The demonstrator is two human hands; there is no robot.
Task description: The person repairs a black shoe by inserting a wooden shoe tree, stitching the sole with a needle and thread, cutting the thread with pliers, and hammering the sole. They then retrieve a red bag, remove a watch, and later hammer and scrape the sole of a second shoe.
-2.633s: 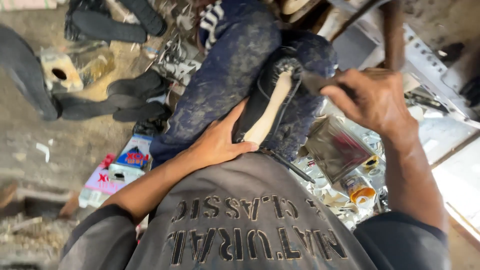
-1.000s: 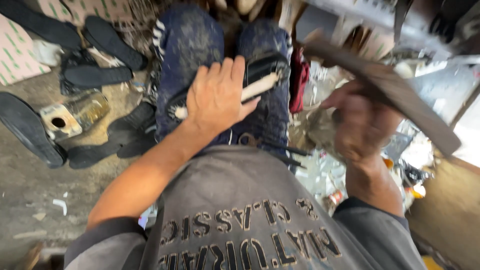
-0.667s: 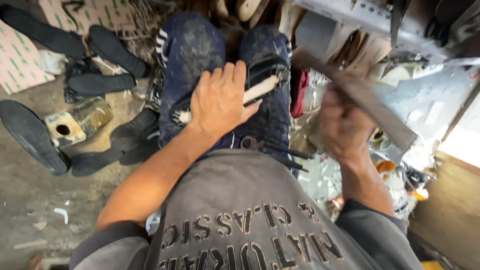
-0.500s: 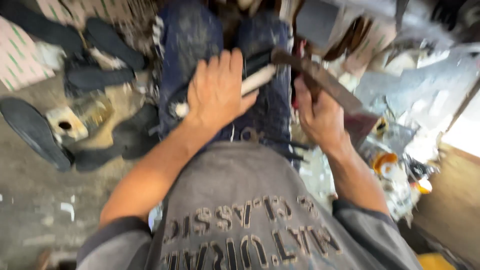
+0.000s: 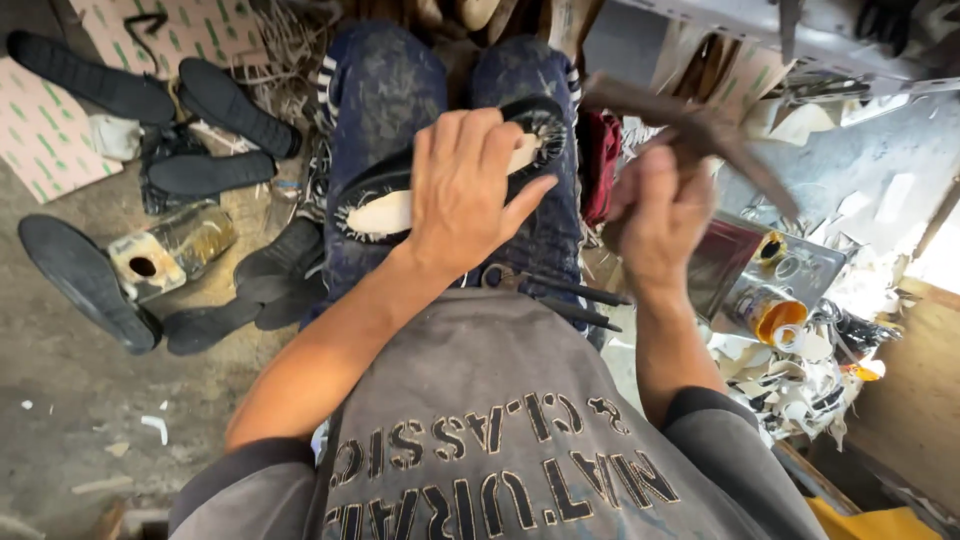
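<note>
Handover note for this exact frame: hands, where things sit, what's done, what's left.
Left hand: pressed flat on the shoe upper, pinning it sole-side up across the lap; pale insole and pleated dark edge show.
Right hand: raised beside the shoe, gripping a dark hammer-like tool, blurred, clear of the shoe.
Around: scissors on the lap by the waist; loose black soles and a taped tin on the floor to the left; an orange-rimmed glue can and scraps to the right.
Done: edge folded over the insole at both visible ends.
Left: no outsole on the shoe.
</note>
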